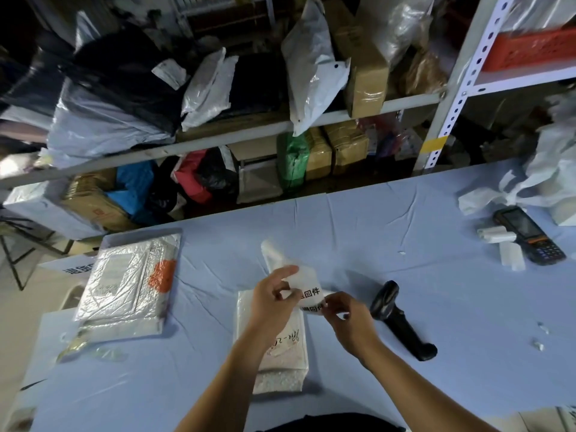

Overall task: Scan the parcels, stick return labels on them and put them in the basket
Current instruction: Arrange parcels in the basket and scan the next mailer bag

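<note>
Hands [274, 302] [347, 319] pinching label strip [307, 296], parcel [280, 350] beneath

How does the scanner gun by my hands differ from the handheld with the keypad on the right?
The scanner gun has a pistol handle and no screen; the handheld is a flat slab with screen and keypad. The scanner gun is all black; the handheld has an orange stripe. Both lie unheld on the table.

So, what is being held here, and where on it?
A label strip, held in both hands: the left hand pinches it just left of the print, and the right hand pinches its lower end.
</note>
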Demonstrator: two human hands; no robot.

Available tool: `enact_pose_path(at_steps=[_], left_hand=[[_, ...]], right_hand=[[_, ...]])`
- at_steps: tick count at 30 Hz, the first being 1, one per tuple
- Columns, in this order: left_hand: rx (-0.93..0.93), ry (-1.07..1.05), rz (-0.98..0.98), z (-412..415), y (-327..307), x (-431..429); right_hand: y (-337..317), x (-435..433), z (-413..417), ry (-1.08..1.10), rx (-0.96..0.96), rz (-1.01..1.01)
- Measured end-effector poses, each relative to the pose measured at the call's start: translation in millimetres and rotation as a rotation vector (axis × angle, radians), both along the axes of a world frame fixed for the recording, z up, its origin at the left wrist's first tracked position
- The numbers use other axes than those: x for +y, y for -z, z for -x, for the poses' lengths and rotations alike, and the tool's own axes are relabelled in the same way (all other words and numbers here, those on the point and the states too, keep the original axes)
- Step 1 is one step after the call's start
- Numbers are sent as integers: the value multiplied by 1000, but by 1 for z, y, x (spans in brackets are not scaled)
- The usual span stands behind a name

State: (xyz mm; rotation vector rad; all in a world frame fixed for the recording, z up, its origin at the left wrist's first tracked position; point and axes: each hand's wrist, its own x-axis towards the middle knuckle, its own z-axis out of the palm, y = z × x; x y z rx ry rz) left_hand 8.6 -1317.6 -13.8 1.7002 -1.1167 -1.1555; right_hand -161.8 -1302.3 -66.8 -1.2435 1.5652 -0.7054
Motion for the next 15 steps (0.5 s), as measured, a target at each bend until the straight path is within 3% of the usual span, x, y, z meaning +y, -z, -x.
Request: enact_pose_path(at_steps=[2,9,15], left_hand=[[-59,56,22,-5,-2,1],[-548,303,186,-10,1,9],[-472,319,161,-11,0,7]], right_hand=[[-4,1,-4,-8,-17,0],[-25,-3,-20,-37,-151,51],[-27,-1,-22,-33,-117,115]])
